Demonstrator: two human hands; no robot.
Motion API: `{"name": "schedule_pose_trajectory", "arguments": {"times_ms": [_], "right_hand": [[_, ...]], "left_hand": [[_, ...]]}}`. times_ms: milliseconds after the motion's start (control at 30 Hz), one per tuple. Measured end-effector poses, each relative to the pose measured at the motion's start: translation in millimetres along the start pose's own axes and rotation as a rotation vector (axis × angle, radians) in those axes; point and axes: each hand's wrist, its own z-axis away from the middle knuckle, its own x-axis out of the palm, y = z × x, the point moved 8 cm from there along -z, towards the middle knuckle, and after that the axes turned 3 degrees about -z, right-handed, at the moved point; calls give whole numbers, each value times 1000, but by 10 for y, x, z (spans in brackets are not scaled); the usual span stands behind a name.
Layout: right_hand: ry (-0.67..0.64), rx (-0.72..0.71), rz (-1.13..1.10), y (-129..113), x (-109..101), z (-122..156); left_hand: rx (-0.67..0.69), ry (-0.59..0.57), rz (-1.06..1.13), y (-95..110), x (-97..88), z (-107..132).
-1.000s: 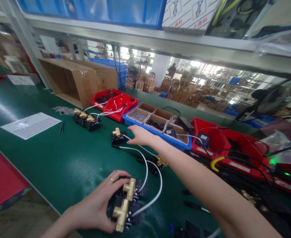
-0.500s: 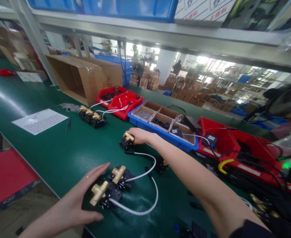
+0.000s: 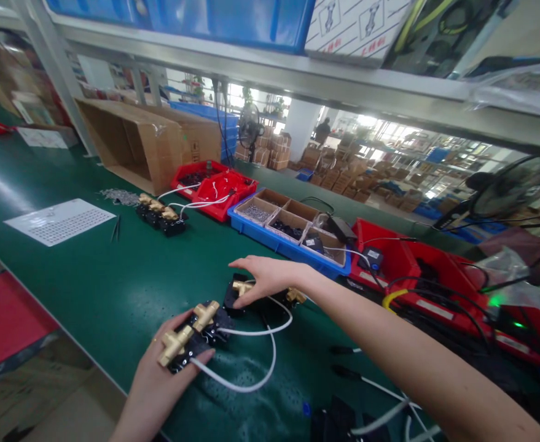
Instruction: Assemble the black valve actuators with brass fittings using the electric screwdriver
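Observation:
My left hand (image 3: pixel 152 380) is wrapped round two side-by-side motorised valves, its thumb at their near side and its fingers at the far side. Each has a brass body (image 3: pixel 177 345), a black housing (image 3: pixel 221 322) and a white cable (image 3: pixel 246 388). Just beyond them, my right hand (image 3: pixel 270 276) is over another brass valve (image 3: pixel 241 287) with a black housing. Its index finger is stretched out and the thumb is apart, by the brass. One more brass valve (image 3: pixel 296 296) lies partly hidden behind the right wrist.
Several finished-looking valves (image 3: pixel 159 212) stand further left, near tweezers (image 3: pixel 115 228) and a label sheet (image 3: pixel 60 222). A blue divided tray (image 3: pixel 270 238) and red bins (image 3: pixel 380 276) line the back. Cables and black parts (image 3: pixel 338 420) lie at the front right.
My left hand has closed round the pair of valves. The right hand has brought its valve nearer to that pair, and its fingers have spread. The view has shifted slightly.

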Motion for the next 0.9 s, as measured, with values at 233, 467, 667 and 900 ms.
{"name": "schedule_pose_trajectory", "arguments": {"times_ms": [233,467,667,900], "right_hand": [[-19,-90,43,-190,56,-1],[-44,-135,35,-177,119,102],[-45,-86,90,-172,87,131],[-53,301,278,-26,4,71]], "left_hand": [[12,-69,27,193,16,-128],[69,-208,40,264,39,-345],[91,-272,19,302,50,-439],[54,-102,-66,84,-73,-380]]}}
